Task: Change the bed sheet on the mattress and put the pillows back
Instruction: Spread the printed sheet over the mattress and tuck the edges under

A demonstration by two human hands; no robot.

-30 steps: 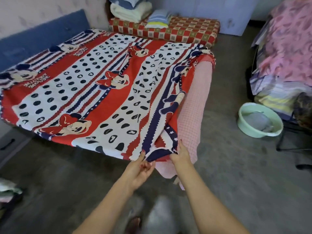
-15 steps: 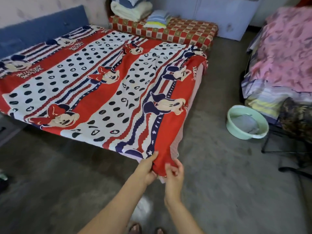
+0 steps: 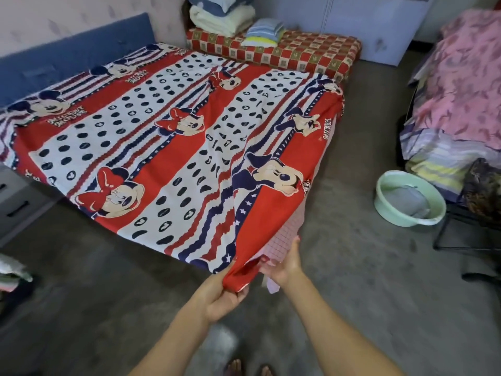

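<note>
A red, white and navy cartoon-print bed sheet [image 3: 173, 147] is spread over the mattress, reaching the blue headboard [image 3: 73, 61]. Its near right corner is lifted off the bed. My left hand [image 3: 219, 291] grips that red corner. My right hand [image 3: 284, 264] reaches under the raised corner with fingers extended, touching the pink checked mattress cover [image 3: 287, 234] beneath. Folded pillows and blankets [image 3: 222, 14] are stacked on a checked red bench [image 3: 306, 52] beyond the bed.
A mint green basin [image 3: 409, 198] sits on the grey floor at right, beside a frame piled with pink and striped bedding [image 3: 461, 90]. A dark drawer unit [image 3: 16, 207] stands left of the bed. Clothes [image 3: 10, 270] lie at the left edge.
The sheet's right edge has been pulled out flatter over the bed side. My left hand has bunched the corner and lifted it; my right hand has let go and slid under it.
</note>
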